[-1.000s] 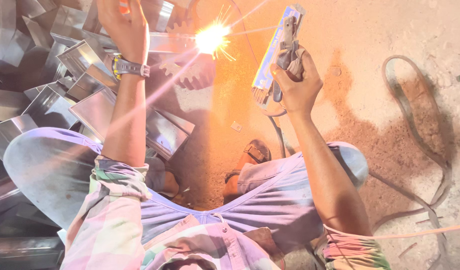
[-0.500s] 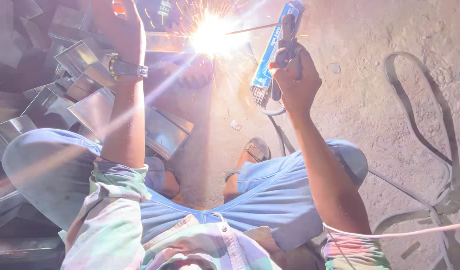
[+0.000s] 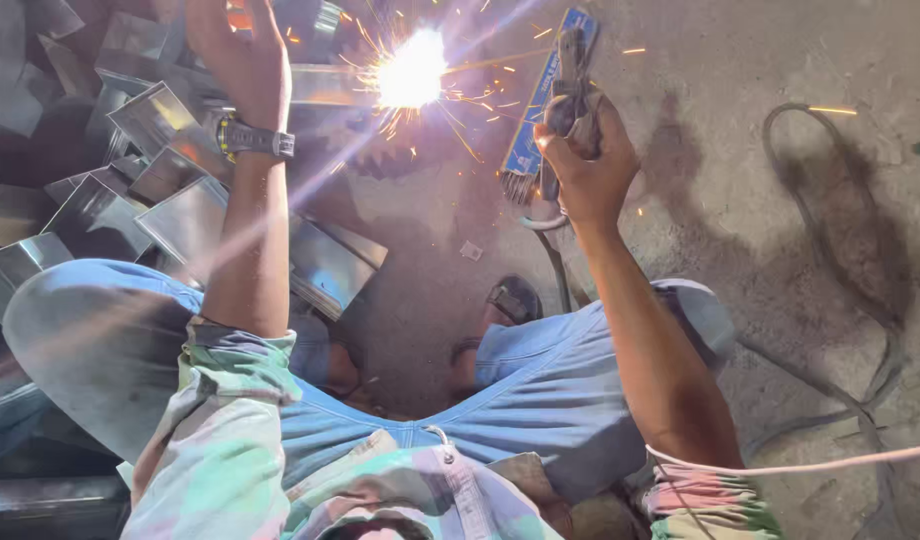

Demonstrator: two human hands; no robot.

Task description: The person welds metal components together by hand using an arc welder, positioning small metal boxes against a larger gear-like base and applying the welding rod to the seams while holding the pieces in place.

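**Welding station, floor level: items as I see them from the head camera**

1. Right hand (image 3: pixel 585 165): fingers wrapped tight around a dark metal electrode holder (image 3: pixel 570 95) with a thin rod running toward the arc. Raised over the floor, right of the flash.

2. Blue flat-sided wire brush with grey bristles (image 3: pixel 535 120): clutched in the same right fist alongside the holder, bristle end pointing down toward me.

3. White-hot welding arc (image 3: pixel 412 72): at top centre, throwing orange sparks outward. It sits on the edge of a shiny folded sheet-metal piece (image 3: pixel 325 85) lying just left of the flash.

4. Left hand (image 3: pixel 238 55): pressed down near the top of the frame, on or at the metal piece beside the arc; I cannot tell how the fingers close, as glare and the frame edge hide them. A grey wristwatch (image 3: pixel 255 138) bands the wrist.

5. Heap of shiny bent sheet-metal channels (image 3: pixel 130 190): stacked at the left, reaching under the left arm.

6. Dark rubber cable (image 3: pixel 860 290): looping over the grey concrete floor (image 3: pixel 740 60) at the right, well apart from the arc.

7. Pale thin cord (image 3: pixel 830 462): crossing the right elbow.

8. Black sandal (image 3: pixel 515 298): on the floor between the knees in light-blue trousers (image 3: pixel 540 400).
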